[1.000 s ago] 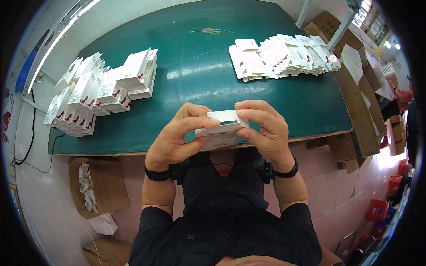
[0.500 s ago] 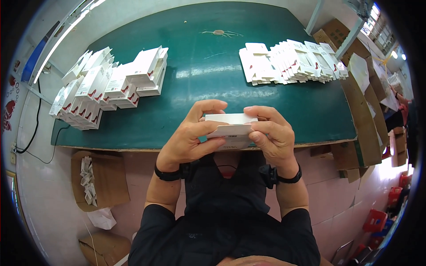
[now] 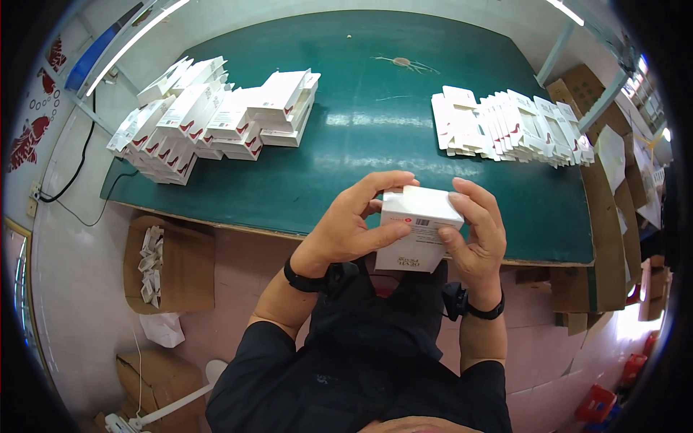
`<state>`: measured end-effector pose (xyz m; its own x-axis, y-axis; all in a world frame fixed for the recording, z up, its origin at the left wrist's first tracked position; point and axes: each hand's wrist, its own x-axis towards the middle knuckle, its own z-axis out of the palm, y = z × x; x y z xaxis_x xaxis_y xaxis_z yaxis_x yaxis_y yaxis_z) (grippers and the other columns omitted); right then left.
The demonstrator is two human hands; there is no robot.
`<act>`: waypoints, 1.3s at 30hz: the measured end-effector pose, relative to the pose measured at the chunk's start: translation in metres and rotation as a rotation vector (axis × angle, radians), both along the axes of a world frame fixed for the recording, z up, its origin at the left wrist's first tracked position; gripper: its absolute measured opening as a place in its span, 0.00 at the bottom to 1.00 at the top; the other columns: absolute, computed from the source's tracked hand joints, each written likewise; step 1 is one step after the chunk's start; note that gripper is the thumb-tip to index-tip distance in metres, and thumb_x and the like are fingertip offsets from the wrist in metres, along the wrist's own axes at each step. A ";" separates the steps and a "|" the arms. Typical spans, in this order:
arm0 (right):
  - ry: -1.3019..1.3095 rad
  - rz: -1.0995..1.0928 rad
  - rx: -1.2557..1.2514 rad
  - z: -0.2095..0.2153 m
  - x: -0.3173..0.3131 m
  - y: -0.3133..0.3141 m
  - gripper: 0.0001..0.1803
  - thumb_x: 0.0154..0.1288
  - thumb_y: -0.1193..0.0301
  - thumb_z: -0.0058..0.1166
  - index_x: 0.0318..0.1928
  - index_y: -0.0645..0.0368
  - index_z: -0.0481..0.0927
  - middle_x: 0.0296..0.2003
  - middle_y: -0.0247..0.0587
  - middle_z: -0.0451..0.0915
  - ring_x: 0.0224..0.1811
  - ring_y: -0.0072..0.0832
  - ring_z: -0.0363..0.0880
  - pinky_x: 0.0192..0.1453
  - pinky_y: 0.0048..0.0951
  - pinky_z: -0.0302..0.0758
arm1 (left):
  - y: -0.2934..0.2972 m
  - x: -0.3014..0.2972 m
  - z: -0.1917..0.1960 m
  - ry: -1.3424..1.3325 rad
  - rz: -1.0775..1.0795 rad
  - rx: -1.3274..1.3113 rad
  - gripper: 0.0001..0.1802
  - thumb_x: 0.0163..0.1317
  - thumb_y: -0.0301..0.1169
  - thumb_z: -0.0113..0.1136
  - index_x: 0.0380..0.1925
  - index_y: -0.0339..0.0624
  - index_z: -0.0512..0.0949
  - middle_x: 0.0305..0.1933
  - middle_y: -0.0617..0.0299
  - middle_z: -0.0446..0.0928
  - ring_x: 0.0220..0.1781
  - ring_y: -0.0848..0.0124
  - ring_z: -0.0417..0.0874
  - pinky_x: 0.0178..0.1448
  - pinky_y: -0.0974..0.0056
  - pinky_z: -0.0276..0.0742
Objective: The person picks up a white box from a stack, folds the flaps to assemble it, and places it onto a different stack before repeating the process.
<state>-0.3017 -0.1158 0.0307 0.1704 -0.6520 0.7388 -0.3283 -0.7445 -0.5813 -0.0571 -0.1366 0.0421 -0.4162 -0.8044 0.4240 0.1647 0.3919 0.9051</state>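
Between my two hands is a small white carton (image 3: 413, 242), held above the table's near edge with its end panel facing up and closed over. My left hand (image 3: 361, 220) grips its left side, thumb on the front face and fingers behind. On the other side, my right hand (image 3: 478, 234) holds the right edge, its thumb pressed at the front corner. Stacks of formed white cartons (image 3: 216, 119) with red shoe-shaped prints stand at the left of the green table (image 3: 361, 144). Flat, unfolded white cartons (image 3: 505, 126) lie overlapped in a row at the right.
Below the table at left stands an open cardboard box (image 3: 188, 267) with several white pieces inside. Large brown cardboard boxes (image 3: 610, 245) line the table's right end. A black cable (image 3: 90, 155) hangs by the left wall. Red stools (image 3: 595, 403) show at the lower right.
The carton's open end flap has been folded down, so its end is now closed. Both hands and carton sit further right in view, and the carton is turned to show more of its front.
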 end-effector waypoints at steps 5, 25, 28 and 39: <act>-0.075 0.005 0.103 0.000 0.006 0.003 0.20 0.67 0.69 0.71 0.56 0.61 0.84 0.61 0.53 0.82 0.59 0.42 0.84 0.62 0.38 0.81 | -0.002 0.002 0.000 -0.086 -0.002 0.039 0.32 0.63 0.22 0.74 0.67 0.40 0.75 0.69 0.52 0.76 0.69 0.64 0.79 0.70 0.59 0.80; -0.035 0.050 0.241 -0.010 0.000 0.003 0.11 0.68 0.68 0.70 0.43 0.62 0.84 0.54 0.50 0.85 0.54 0.40 0.85 0.58 0.36 0.81 | -0.008 0.005 -0.013 -0.228 -0.053 -0.022 0.17 0.62 0.26 0.77 0.51 0.38 0.86 0.64 0.53 0.78 0.62 0.65 0.83 0.63 0.60 0.83; -0.009 0.038 0.223 -0.009 0.002 0.001 0.12 0.71 0.66 0.68 0.44 0.62 0.83 0.55 0.50 0.84 0.55 0.37 0.84 0.59 0.34 0.79 | -0.010 0.005 -0.016 -0.211 -0.058 -0.021 0.18 0.61 0.25 0.77 0.51 0.38 0.85 0.64 0.53 0.78 0.62 0.65 0.83 0.63 0.61 0.83; -0.019 0.032 0.160 -0.015 0.003 0.000 0.14 0.68 0.66 0.72 0.45 0.61 0.83 0.56 0.51 0.84 0.56 0.39 0.84 0.60 0.36 0.80 | -0.008 0.008 -0.029 -0.075 -0.064 0.002 0.22 0.57 0.22 0.80 0.52 0.39 0.83 0.67 0.51 0.76 0.67 0.64 0.79 0.68 0.60 0.78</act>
